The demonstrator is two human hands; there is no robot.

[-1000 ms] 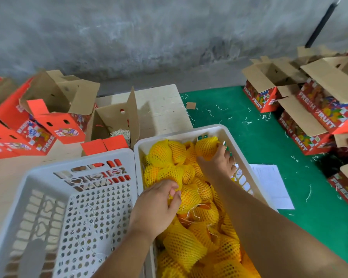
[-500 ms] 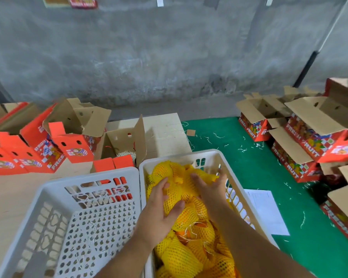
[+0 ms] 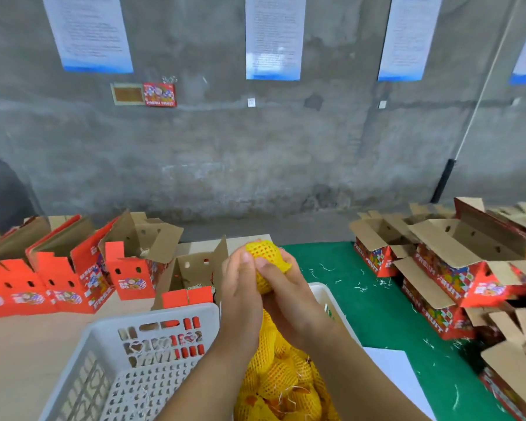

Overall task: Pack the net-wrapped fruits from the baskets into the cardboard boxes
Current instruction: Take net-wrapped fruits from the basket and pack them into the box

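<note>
Both hands hold up one fruit in yellow net point(image 3: 266, 258) above the right basket. My left hand point(image 3: 240, 287) wraps its left side and my right hand point(image 3: 281, 291) grips it from the front and right. Below them the white basket point(image 3: 327, 299) holds several more yellow net-wrapped fruits point(image 3: 280, 378). An open cardboard box point(image 3: 192, 271) with red flaps stands just behind the baskets, left of the held fruit.
A white perforated basket point(image 3: 128, 357) sits at the lower left. Red fruit boxes point(image 3: 73, 268) line the wooden table at left. More open boxes point(image 3: 444, 268) are stacked on the green mat at right. A white paper sheet point(image 3: 395, 372) lies beside the right basket.
Both hands have risen out of the fruit basket with one net-wrapped fruit held between them. The camera has tilted up, showing more of the wall.
</note>
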